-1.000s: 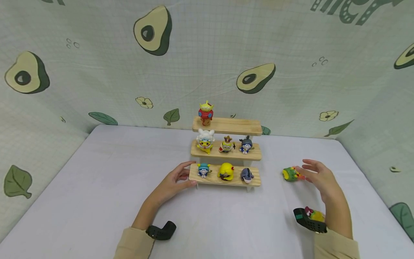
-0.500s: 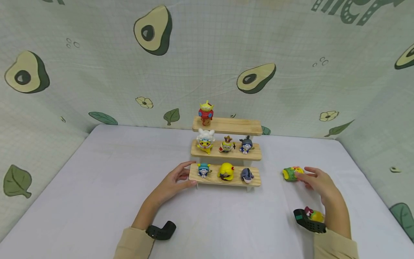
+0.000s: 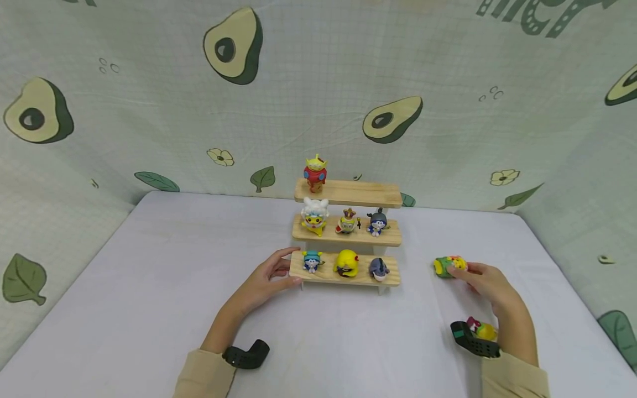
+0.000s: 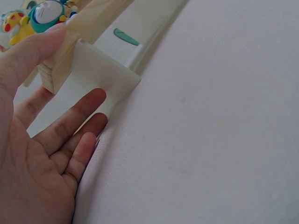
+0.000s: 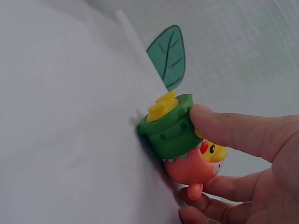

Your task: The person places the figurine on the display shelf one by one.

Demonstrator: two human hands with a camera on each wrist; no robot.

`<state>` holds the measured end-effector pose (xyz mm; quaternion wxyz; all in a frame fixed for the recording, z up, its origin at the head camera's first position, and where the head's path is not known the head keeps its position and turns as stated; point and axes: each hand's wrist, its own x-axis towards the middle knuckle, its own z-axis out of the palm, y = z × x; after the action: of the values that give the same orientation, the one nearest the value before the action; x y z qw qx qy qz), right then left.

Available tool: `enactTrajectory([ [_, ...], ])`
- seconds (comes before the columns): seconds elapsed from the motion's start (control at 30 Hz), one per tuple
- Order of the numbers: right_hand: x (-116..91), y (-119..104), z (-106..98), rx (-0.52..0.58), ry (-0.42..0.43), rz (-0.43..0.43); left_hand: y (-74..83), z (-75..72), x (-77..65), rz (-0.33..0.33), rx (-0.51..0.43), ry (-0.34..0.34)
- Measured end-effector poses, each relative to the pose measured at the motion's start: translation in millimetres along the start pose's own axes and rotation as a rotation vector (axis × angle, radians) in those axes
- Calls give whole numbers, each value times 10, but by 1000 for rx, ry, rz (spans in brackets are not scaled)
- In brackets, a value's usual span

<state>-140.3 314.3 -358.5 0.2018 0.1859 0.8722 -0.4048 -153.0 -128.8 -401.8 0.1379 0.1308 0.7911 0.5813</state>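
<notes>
A three-tier wooden display stand (image 3: 348, 193) holds several small toy figurines. My left hand (image 3: 271, 276) grips the left end of its lowest board, with thumb and index finger at the board's edges; the other fingers (image 4: 77, 114) spread beside the white side support (image 4: 105, 70). On the table to the right lies a green, yellow and pink figurine (image 3: 444, 266), tipped on its side. My right hand (image 3: 490, 284) pinches it, the thumb against the green barrel-like part (image 5: 170, 133) and the fingers by the pink part (image 5: 189, 168).
A yellow figurine with a dark pink part (image 3: 485, 330) lies by the right wrist, partly hidden behind the wrist camera (image 3: 473, 340). The top board carries one red and yellow figurine (image 3: 316, 172) at its left end. A patterned cloth (image 3: 318, 83) hangs behind the white table (image 3: 149, 309).
My right hand has lowered onto the green, yellow and pink figurine and closed thumb and fingers on it. The left hand stays on the stand.
</notes>
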Motion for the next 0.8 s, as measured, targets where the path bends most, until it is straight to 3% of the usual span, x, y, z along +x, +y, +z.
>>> enactTrajectory([
  [0.8, 21, 24, 6, 7, 38, -26, -19, -9, 12, -7, -4, -1],
])
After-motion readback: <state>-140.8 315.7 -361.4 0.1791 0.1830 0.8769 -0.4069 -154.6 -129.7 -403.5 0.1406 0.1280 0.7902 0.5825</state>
